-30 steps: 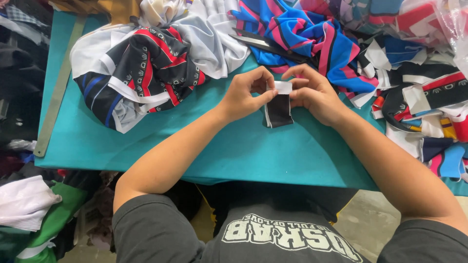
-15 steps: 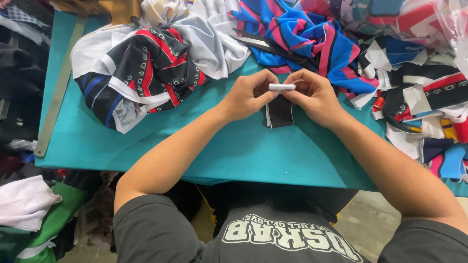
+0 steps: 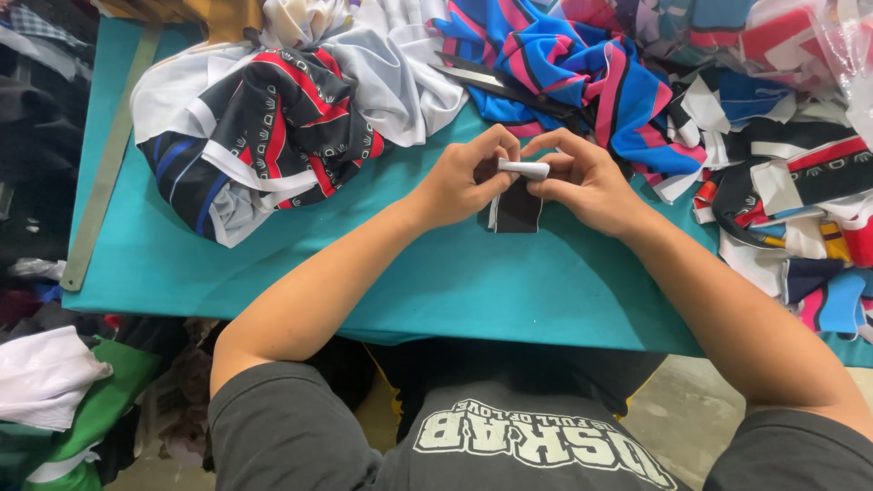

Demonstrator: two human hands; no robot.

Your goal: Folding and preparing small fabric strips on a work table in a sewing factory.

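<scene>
Head view: white label between fingers

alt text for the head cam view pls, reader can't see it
Both hands, left hand and right hand, pinch a small black fabric piece with a white strip along its top, above a teal table. Heaps of coloured fabric and scissors lie behind.

A single head-worn camera looks steeply down, close over the teal table, facing the fabric piles.
</scene>
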